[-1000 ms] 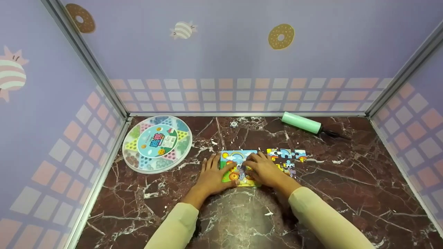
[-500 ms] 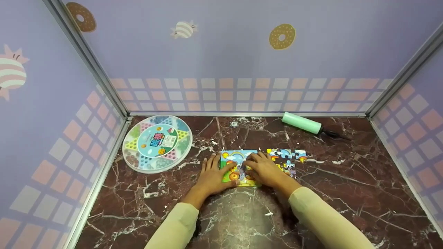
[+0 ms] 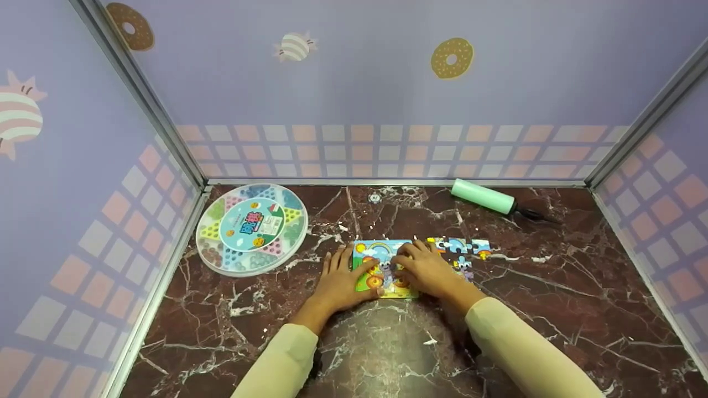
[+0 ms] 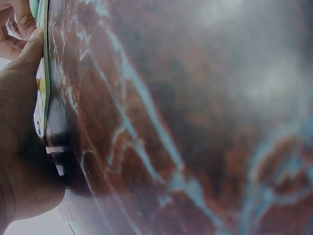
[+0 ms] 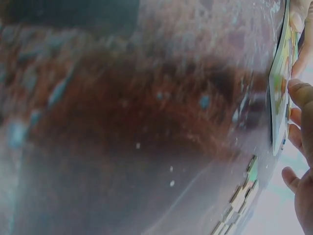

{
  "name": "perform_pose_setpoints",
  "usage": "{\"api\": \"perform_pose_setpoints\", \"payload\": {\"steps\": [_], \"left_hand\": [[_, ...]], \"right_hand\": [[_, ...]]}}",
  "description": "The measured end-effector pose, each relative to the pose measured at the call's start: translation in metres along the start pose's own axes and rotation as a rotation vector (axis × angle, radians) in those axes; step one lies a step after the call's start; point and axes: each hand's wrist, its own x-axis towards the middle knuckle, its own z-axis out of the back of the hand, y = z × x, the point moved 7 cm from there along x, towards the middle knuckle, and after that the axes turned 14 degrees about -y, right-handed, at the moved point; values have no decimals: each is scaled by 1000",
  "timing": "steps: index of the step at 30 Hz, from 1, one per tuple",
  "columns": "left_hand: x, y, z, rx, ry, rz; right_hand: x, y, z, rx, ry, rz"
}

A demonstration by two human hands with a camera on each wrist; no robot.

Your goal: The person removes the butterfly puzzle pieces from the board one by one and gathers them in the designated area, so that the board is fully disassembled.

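Observation:
A colourful jigsaw puzzle board with a sun, a rainbow and cartoon figures lies flat in the middle of the table. My left hand rests along its left side, fingers spread and thumb on the lower edge. Over the right half is my right hand, palm down with bent fingers. In the right wrist view, its fingertips touch the board's face, and its thumb stands apart. That hand hides part of the picture. Several loose puzzle pieces lie to the right, some partly joined.
A round Chinese checkers set under a clear cover lies at the back left. A mint-green hand pump with a black end is at the back right. Near the rear wall lies a small round white disc.
My right hand has shifted slightly to the right, showing a little more of the board's middle and covering some loose pieces. The left hand stays where it was.

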Motion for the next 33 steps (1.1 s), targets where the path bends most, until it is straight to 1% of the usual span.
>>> {"api": "perform_pose_setpoints", "payload": {"steps": [5,12,15,23,30,33], "left_hand": [[1,1,-1,5,8,4],[1,1,-2,1,4,-2],[2,2,-3,-7,-1,-3],[2,2,-3,-29,-4,-5],[1,2,-3,-23,-1,5],[1,1,-3,-15,3,6]], "right_hand": [[-3,-5,4,-30,-14,10],[-7,-12,15,-37,-88,45],[-11,-16,19,-37,-107,46],[-25,-32,29,-33,-104,11],[-39,-47,38,-30,-50,-42],[-45,-54,41,-35,-48,-59]]}}
